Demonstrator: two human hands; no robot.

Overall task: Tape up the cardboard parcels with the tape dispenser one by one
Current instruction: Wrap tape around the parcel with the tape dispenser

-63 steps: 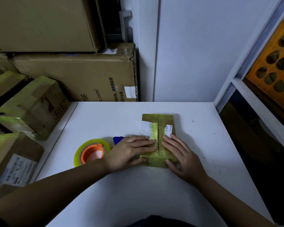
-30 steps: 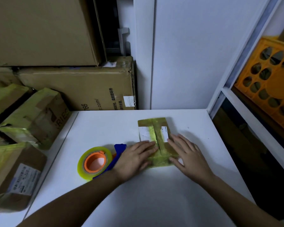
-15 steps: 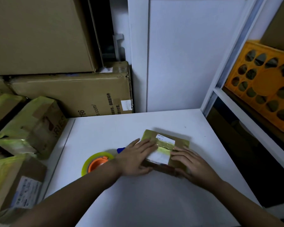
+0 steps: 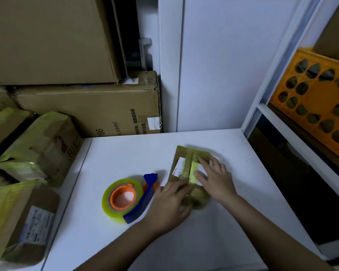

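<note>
Both hands (image 4: 216,179) flat on parcel (image 4: 184,163)

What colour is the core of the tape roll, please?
Orange; the core shows best in the head view.

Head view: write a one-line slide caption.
Both hands, left and right, press flat on a taped parcel beside the tape dispenser.

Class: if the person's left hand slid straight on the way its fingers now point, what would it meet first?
The left hand points up and to the right, its fingertips already at the near edge of the small taped parcel. So the parcel comes first, probably then the right hand lying on it.
</note>
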